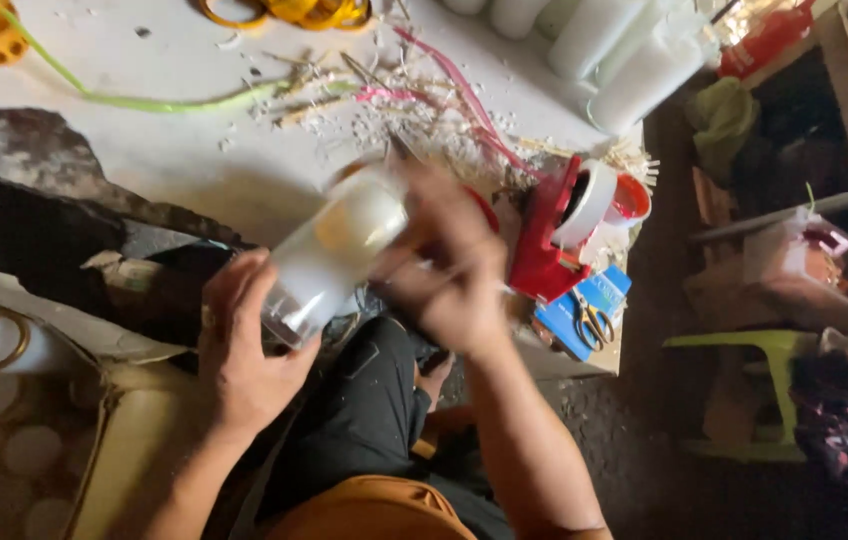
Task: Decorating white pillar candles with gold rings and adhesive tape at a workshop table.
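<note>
The left hand (pixel 244 350) is nearest, its fingers curled around the lower end of a pale cream cylindrical candle in clear wrapping (pixel 329 255), which tilts up and away over the person's lap, just short of the white, scrap-strewn surface (pixel 194 150). The right hand (pixel 449 275) closes over the candle's upper end, fingers bent; it is blurred, and whether it pinches anything besides the candle cannot be told.

Just right of the right hand, a red tape dispenser with a white roll of tape (pixel 564 225) stands at the surface's edge. Near it lie yellow-handled scissors (pixel 594 322) on a blue flat packet (pixel 584 308). A green ribbon strand (pixel 144 100) and a pink ribbon strand (pixel 454 85) trail across the surface among pale shavings. More white wrapped candles (pixel 624 55) lie at the far edge. At lower left, an open cardboard box (pixel 114 440) holds round candle tops.
</note>
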